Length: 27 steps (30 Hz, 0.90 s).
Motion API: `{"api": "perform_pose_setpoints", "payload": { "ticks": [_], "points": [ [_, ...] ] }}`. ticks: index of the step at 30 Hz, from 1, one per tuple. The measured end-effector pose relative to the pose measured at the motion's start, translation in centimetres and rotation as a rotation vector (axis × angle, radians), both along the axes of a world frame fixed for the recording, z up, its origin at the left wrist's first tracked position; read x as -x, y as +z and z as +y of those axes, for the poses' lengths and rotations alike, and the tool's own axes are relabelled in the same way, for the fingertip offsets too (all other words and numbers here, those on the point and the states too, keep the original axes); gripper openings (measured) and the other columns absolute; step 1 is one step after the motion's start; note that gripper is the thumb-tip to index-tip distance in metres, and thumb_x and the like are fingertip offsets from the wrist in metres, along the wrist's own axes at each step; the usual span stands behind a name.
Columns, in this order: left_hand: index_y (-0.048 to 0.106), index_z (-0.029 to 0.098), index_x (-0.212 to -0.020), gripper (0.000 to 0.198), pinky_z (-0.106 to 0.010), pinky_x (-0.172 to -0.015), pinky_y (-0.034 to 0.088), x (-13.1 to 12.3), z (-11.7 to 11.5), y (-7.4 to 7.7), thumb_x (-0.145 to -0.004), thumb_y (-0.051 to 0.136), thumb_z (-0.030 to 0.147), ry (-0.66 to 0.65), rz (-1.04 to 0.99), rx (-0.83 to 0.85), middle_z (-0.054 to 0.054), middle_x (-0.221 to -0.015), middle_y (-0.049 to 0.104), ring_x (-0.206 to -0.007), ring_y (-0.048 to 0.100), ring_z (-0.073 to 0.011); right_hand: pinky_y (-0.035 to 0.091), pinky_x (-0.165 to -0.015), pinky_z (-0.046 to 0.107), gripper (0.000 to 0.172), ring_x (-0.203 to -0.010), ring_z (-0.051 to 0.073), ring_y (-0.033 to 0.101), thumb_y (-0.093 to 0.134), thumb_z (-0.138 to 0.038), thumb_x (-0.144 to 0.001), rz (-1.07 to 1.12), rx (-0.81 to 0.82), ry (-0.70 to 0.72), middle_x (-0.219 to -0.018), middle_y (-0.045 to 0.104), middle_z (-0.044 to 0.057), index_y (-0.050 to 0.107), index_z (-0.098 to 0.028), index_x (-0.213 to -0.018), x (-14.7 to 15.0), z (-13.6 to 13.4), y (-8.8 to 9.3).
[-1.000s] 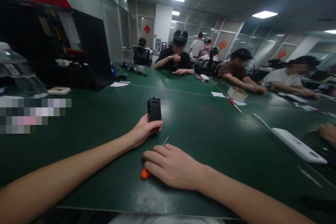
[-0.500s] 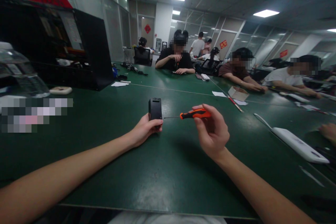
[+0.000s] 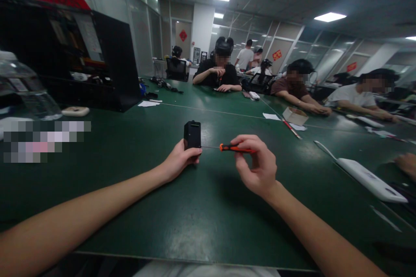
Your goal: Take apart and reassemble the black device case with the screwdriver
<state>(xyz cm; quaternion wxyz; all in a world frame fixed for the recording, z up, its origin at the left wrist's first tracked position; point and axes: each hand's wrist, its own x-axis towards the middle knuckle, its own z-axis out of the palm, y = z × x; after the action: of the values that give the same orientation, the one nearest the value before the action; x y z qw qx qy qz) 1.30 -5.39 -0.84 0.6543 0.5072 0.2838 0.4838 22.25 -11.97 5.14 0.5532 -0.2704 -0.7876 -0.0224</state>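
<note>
In the head view, a small black rectangular box [image 3: 194, 134] stands upright over the green table, gripped low down by my left hand [image 3: 182, 161]. My thumb lies across its near lower edge. My right hand [image 3: 258, 162] pinches the orange and black handle of a screwdriver [image 3: 227, 147], held nearly level. Its thin shaft points left, and the tip is at the box's right side, close to the lower corner. Whether the tip sits in a screw is too small to tell.
A large black case [image 3: 113, 65] and a clear water bottle [image 3: 29, 86] stand at the left. Toward the right lie a white power strip [image 3: 370, 179] and a small open carton [image 3: 295, 116]. Several people sit around the green table [image 3: 195, 225].
My right hand has moved slightly left with the screwdriver, bringing its tip up to the box. The box has turned a little in my left hand.
</note>
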Motion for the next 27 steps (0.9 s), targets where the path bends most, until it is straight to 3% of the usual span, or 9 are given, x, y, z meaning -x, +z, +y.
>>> {"api": "perform_pose_setpoints", "payload": {
  "ticks": [4,8,13,17,20,22,27],
  "points": [
    [0.049,0.018,-0.085,0.029,-0.023,-0.052,0.041,0.0,0.0,0.0,-0.074,0.074,0.027,0.042,0.013,-0.001,0.003,-0.069,0.057,-0.056,0.054,-0.0104,0.056,-0.072,0.032,0.011,-0.082,0.018,0.068,0.058,-0.012,-0.089,-0.080,0.055,-0.043,-0.092,0.070,0.006,0.062,-0.021,-0.094,0.1,-0.3,0.4],
    [0.050,0.018,-0.083,0.029,-0.025,-0.050,0.041,0.6,0.4,0.2,-0.072,0.074,0.030,0.127,0.105,-0.028,0.003,-0.066,0.057,-0.053,0.053,-0.0119,0.055,-0.081,0.033,0.017,-0.089,0.018,0.069,0.054,-0.014,-0.091,-0.090,0.159,-0.146,-0.097,0.072,0.007,0.067,-0.019,-0.101,0.4,-0.2,0.9],
    [0.056,0.018,-0.078,0.025,-0.027,-0.052,0.038,2.8,1.7,1.0,-0.067,0.077,0.028,0.298,0.438,-0.311,0.003,-0.057,0.058,-0.051,0.053,-0.0150,0.053,-0.088,0.034,0.025,-0.098,0.021,0.068,0.056,-0.012,-0.084,-0.137,0.378,-0.139,-0.107,0.073,0.008,0.072,-0.019,-0.102,0.9,0.1,0.4],
    [0.058,0.018,-0.080,0.024,-0.028,-0.056,0.039,3.7,2.0,1.6,-0.069,0.076,0.030,0.348,0.544,-0.397,0.003,-0.059,0.058,-0.055,0.054,-0.0171,0.049,-0.073,0.029,0.025,-0.079,0.019,0.067,0.054,-0.025,-0.091,-0.228,0.703,-0.128,-0.091,0.075,0.005,0.074,-0.016,-0.102,1.4,0.5,-1.3],
    [0.063,0.017,-0.088,0.029,-0.030,-0.062,0.043,3.6,1.7,1.5,-0.067,0.078,0.031,0.343,0.541,-0.441,-0.001,-0.073,0.065,-0.067,0.059,-0.0202,0.039,-0.057,0.026,0.040,-0.060,0.015,0.057,0.047,-0.039,-0.096,-0.198,0.912,-0.097,-0.067,0.066,0.001,0.073,-0.014,-0.080,1.6,1.0,-2.6],
    [0.065,0.017,-0.092,0.033,-0.030,-0.067,0.044,3.4,1.5,1.4,-0.066,0.079,0.031,0.353,0.544,-0.469,-0.003,-0.082,0.067,-0.074,0.060,-0.0220,0.038,-0.056,0.025,0.041,-0.059,0.014,0.054,0.047,-0.042,-0.095,-0.163,0.956,-0.102,-0.064,0.063,0.001,0.071,-0.014,-0.076,1.7,1.2,-3.0],
    [0.066,0.017,-0.095,0.035,-0.031,-0.070,0.044,3.3,1.2,1.3,-0.066,0.078,0.032,0.356,0.583,-0.493,-0.003,-0.085,0.068,-0.078,0.060,-0.0232,0.043,-0.066,0.026,0.021,-0.072,0.016,0.059,0.065,-0.035,-0.083,-0.091,0.918,-0.140,-0.077,0.066,0.001,0.069,-0.015,-0.088,1.8,1.3,-3.5]
  ]
}}
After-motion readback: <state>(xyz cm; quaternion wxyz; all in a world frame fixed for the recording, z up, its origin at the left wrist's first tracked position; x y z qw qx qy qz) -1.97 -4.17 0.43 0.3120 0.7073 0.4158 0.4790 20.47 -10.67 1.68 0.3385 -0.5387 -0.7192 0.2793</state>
